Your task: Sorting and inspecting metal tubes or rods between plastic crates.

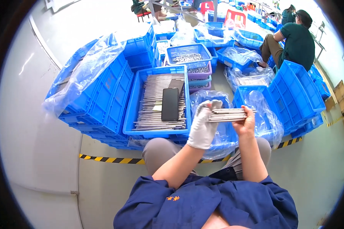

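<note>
Between my two hands lies a bundle of slim silvery metal rods (pixel 228 115), held level above a plastic-lined blue crate. My left hand (pixel 203 129), in a white glove, closes round the bundle's left end. The bare right hand (pixel 245 123) grips the other end, thumb on top. To the left, a blue crate (pixel 156 133) is filled with rows of similar rods (pixel 151 101). A black smartphone (pixel 170 104) lies on those rods, with a dark flat piece (pixel 176 84) partly under it.
Stacked blue crates (pixel 99 91) draped in clear plastic stand at left. Beyond are a blue basket (pixel 189 49) of small metal parts and stacked purple and teal baskets. More crates (pixel 296 95) rise at right. A person (pixel 299 42) sits farther back. Striped floor tape (pixel 114 159) runs near my knees.
</note>
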A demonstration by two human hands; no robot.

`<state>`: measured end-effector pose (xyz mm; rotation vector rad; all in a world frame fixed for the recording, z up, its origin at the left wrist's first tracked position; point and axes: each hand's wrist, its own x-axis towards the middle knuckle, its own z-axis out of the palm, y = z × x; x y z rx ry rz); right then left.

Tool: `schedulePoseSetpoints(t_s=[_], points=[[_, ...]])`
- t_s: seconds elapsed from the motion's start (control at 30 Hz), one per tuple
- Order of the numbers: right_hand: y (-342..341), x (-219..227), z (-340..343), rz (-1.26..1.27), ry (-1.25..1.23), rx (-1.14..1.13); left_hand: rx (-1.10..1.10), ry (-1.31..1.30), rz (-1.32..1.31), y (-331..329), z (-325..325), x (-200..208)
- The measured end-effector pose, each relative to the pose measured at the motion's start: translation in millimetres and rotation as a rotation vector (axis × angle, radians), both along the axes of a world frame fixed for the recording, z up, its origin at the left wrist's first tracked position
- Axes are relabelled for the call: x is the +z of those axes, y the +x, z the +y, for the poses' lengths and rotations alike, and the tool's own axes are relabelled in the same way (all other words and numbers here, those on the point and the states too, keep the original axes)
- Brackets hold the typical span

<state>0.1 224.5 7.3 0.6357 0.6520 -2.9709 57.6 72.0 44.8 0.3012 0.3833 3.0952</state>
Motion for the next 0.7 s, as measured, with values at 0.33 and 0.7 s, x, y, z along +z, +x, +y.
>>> schedulePoseSetpoints(t_s=[0.33,0.7], points=[[-18.0,32.4,-38.3,0.357,0.303,0.087,-0.082,-0.181,-0.484,-47.1,-11.4,-11.9],[-43.1,4.1,-23.4,0.25,0.113,0.787,-0.894,-0.099,-0.332,-30.7,-17.4,-42.0]])
